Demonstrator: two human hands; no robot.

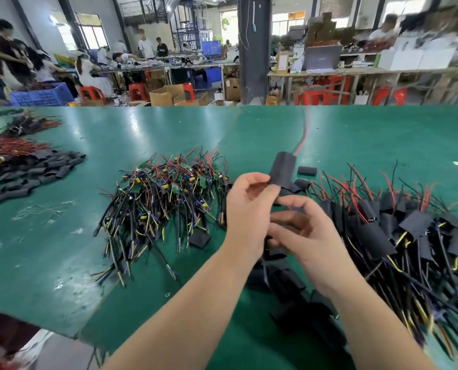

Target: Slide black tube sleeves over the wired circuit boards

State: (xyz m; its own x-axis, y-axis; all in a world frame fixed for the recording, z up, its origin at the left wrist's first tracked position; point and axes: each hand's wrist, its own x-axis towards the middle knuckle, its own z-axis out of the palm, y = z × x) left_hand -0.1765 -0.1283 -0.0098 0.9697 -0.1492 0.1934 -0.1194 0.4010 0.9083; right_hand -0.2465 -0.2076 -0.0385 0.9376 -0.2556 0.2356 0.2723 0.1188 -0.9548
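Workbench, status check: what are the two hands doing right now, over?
Left hand pinches black sleeve, red wire trailing from its far end. Right hand just below, blurred, grip unclear. Nothing blocking; unsleeved pile left, sleeved pile right.

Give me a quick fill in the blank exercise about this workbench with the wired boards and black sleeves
The left hand pinches a black tube sleeve; the wire leaving its far end is ____.
The pile of bare wired boards lies to the ____ of that hand.
The table surface is ____.
Missing words: red, left, green.
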